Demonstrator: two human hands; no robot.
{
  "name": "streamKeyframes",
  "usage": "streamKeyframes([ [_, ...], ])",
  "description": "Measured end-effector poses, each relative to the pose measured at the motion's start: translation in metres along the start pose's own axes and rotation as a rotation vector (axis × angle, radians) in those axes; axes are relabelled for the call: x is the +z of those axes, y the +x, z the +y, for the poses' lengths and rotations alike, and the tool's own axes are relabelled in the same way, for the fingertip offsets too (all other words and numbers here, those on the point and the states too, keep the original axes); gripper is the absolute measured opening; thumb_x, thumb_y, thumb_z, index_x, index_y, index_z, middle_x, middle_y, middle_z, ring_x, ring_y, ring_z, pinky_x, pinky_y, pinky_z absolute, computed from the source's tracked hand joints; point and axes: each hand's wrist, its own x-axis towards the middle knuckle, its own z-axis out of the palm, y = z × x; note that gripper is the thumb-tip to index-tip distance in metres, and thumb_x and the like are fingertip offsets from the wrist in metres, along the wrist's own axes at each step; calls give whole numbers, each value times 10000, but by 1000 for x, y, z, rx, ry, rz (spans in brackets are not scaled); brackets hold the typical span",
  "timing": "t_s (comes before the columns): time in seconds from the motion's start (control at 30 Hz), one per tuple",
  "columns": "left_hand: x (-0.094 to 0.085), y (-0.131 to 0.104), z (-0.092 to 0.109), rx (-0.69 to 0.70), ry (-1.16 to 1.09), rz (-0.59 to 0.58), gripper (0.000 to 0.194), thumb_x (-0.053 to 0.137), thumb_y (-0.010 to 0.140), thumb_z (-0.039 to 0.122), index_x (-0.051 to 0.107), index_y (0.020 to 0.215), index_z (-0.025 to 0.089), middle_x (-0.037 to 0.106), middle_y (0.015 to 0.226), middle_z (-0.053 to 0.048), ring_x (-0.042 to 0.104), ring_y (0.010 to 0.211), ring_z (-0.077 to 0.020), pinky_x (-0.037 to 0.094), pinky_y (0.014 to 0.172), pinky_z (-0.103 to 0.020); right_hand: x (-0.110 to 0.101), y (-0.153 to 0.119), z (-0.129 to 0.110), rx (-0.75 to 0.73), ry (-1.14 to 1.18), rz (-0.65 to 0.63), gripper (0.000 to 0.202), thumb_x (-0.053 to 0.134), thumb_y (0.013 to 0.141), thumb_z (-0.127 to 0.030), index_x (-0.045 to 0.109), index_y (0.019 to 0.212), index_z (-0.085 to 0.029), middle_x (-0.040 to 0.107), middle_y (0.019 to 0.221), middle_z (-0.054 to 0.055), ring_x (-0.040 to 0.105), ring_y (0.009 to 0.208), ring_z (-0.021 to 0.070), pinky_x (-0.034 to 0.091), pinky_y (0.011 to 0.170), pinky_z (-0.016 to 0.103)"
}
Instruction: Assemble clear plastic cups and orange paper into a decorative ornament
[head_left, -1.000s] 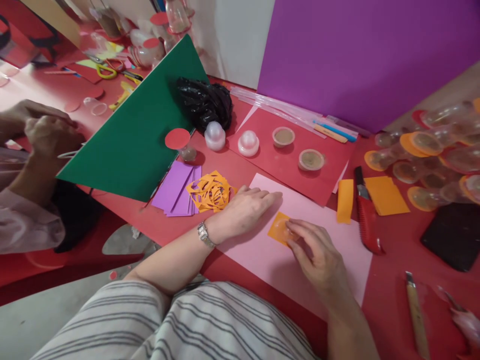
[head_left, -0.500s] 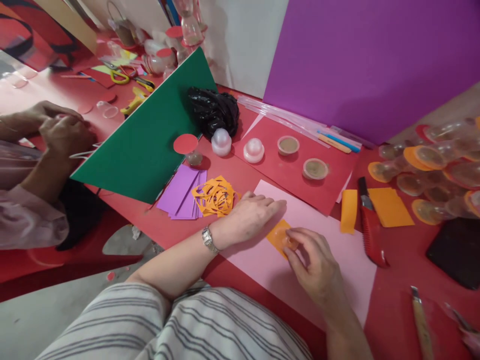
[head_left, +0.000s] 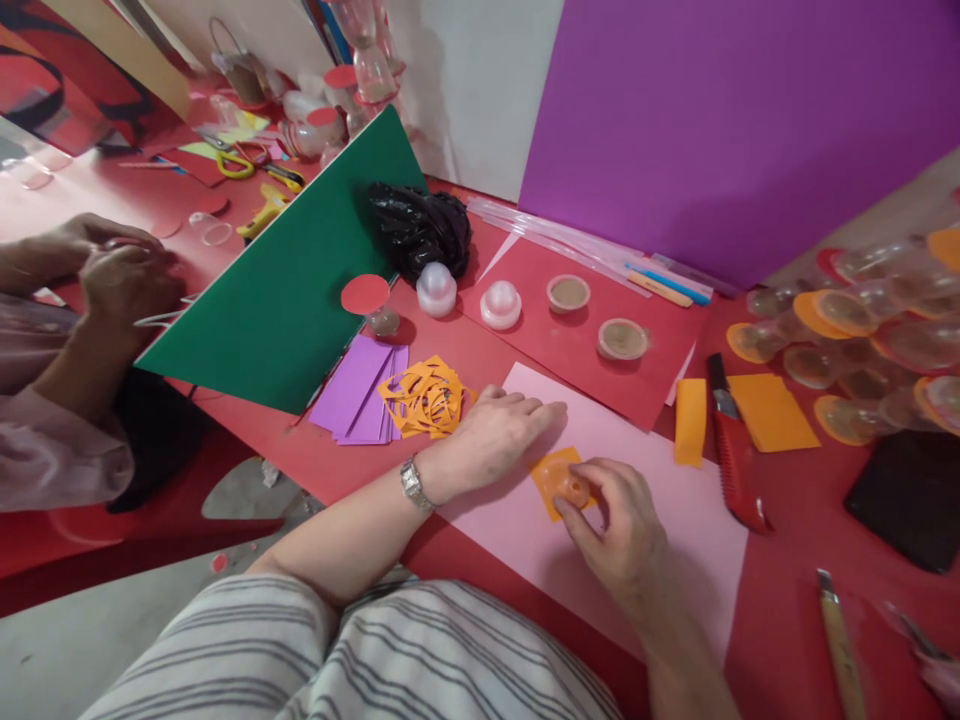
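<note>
My right hand (head_left: 626, 525) pinches a small clear plastic dome (head_left: 568, 484) between thumb and fingers. The dome rests on an orange paper square (head_left: 545, 496), which lies on a pink sheet (head_left: 694, 565). Beside them my left hand (head_left: 491, 440), stretched out and palm down, lies on the pink sheet's left part and holds nothing visible. Left of that hand is a bunch of orange cut-out scraps (head_left: 426, 397), with purple paper strips (head_left: 352, 390) partly under it.
Two sand-filled cups (head_left: 622, 341) and white domes (head_left: 500, 304) stand behind. A red box cutter (head_left: 739, 480), orange papers (head_left: 769, 412) and stacked plastic pieces (head_left: 847, 310) are on the right. A green board (head_left: 277, 300) separates a co-worker's hands (head_left: 131, 275) at left.
My right hand has moved slightly and more of the clear dome shows on the orange square. My left hand stays flat in place. The whole view has shifted a little.
</note>
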Motion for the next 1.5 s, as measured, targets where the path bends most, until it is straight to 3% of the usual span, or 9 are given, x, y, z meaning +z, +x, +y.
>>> streamKeyframes([
  [0.1,-2,0,0,-4,-13,-13,309,417,1001,88,512,1286,162,735,936,-31,676,864,-183,359,763,-341,-8,1,2,-33,-14,-32,339,606,960,-361,569,1265,-216,657,1091,111,635,978,256,580,795,409],
  [0.23,-2,0,0,-4,-8,-10,319,417,1000,80,509,1294,162,733,942,-33,675,867,-184,360,775,-341,-15,4,-1,-33,31,-102,258,527,1002,-269,608,1245,-238,685,1102,93,647,998,232,580,827,381],
  [0.97,-9,0,1,-4,-15,-45,326,404,1016,74,513,1315,142,739,967,-41,673,879,-189,364,770,-350,1,-1,-6,19,-2,33,92,557,981,-281,544,1053,-224,593,948,73,617,871,218,594,737,378],
  [1.17,-6,0,1,5,-14,-21,305,407,1024,94,515,1304,148,738,965,-45,677,883,-185,355,763,-338,-7,0,-4,5,43,-8,365,574,991,-413,532,1282,-196,629,1105,123,629,994,255,595,797,408],
  [1.3,-2,0,0,5,-3,-8,302,387,1028,95,510,1297,153,738,954,-41,680,888,-184,355,765,-336,-13,1,-6,-49,42,-76,234,517,1022,-267,597,1238,-224,666,1099,88,630,1000,211,574,839,343],
  [1.5,-4,-1,0,12,2,-13,303,383,1019,93,506,1287,162,741,967,-43,673,878,-184,354,757,-336,-7,0,-10,-17,57,-73,166,548,1010,-271,618,1153,-223,657,1028,74,629,927,200,569,803,332],
])
